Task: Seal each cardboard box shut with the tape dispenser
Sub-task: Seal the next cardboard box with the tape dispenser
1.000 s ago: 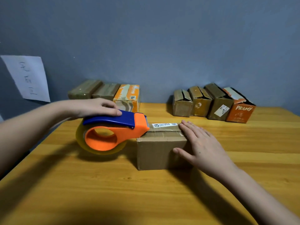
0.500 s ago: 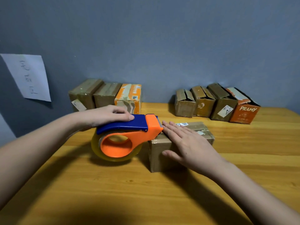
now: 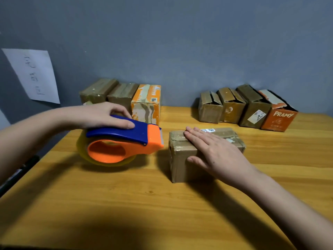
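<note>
Since half a second ago I see the tape dispenser (image 3: 124,141) pulled back off the cardboard box (image 3: 205,152), so a gap of bare worktop (image 3: 144,204) now shows between its nose and the box's left end. My left hand (image 3: 100,115) has its grip curled over the blue handle, nose pointing right at the box. My right hand (image 3: 214,152) lies flat and uncurled on the box, whose long axis runs left-near to right-far.
</note>
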